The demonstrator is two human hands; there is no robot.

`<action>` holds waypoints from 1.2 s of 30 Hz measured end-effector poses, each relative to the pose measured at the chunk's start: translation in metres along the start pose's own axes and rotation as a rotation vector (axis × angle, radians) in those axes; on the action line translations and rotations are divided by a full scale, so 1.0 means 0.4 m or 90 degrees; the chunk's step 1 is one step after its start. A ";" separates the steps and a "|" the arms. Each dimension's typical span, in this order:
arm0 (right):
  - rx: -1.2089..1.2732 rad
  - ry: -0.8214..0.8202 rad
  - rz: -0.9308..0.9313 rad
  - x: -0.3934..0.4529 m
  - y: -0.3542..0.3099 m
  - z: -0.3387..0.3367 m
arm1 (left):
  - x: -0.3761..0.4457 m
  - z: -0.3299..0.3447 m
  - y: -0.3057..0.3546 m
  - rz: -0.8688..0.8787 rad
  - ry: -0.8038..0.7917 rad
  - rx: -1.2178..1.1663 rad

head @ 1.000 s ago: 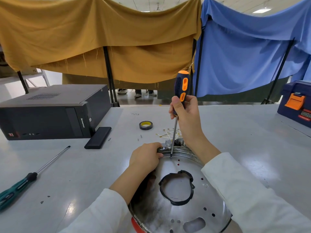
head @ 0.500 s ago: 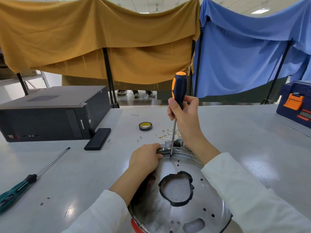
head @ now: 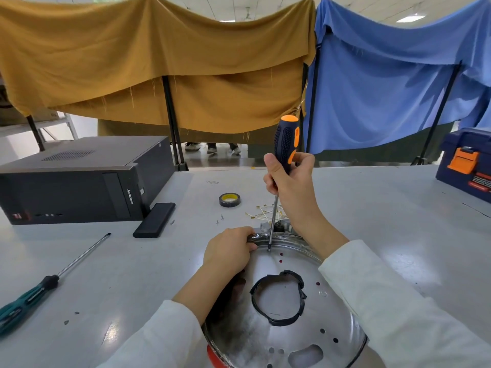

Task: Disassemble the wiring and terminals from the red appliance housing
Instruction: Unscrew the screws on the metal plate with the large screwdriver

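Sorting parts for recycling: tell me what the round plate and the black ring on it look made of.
Round plate: apparently polished metal, since it is silvery and mirrors the light. Black ring: probably rubber or soft plastic, being matte with a wavy, uneven edge.

A wide, pale grey glossy table (head: pixel 372 213) is carrying everything here, with a black desktop computer case (head: pixel 79 179) lying flat at its far left and a slim black rectangular slab (head: pixel 154 219) lying just beside the case's right front corner. A long screwdriver with a green and black handle (head: pixel 39 290) is lying at the near left, while a roll of black tape with a yellow core (head: pixel 229 200), a scatter of small pale wire terminals (head: pixel 261 210) and a few tiny loose screws (head: pixel 220 219) are lying near the middle. A round shiny metal appliance base with a red edge (head: pixel 287 322) is sitting at the near centre, and a dark blue toolbox with an orange latch (head: pixel 467 160) is standing at the far right.
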State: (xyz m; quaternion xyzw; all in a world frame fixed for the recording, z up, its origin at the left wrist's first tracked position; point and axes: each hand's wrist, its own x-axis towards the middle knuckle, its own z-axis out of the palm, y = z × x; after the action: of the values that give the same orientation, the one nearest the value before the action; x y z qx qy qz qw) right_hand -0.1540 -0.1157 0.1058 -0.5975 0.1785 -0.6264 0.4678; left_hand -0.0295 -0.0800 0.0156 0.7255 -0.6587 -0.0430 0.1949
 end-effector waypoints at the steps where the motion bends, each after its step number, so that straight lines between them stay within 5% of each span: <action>1: -0.018 -0.005 -0.005 -0.001 -0.002 0.002 | 0.000 0.000 0.000 0.001 0.001 0.001; 8: 0.046 -0.043 0.037 0.008 -0.008 -0.004 | -0.002 0.000 -0.001 0.005 0.000 0.001; 18: -0.119 -0.040 -0.012 0.010 -0.004 -0.010 | -0.002 -0.001 0.002 0.002 0.009 0.008; 36: -0.008 -0.062 0.073 0.014 -0.017 -0.013 | -0.003 -0.001 0.001 0.005 0.010 0.007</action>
State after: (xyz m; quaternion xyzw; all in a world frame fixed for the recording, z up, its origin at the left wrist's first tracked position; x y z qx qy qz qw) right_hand -0.1603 -0.1186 0.1131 -0.6192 0.1932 -0.5676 0.5070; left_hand -0.0301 -0.0789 0.0157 0.7241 -0.6604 -0.0327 0.1961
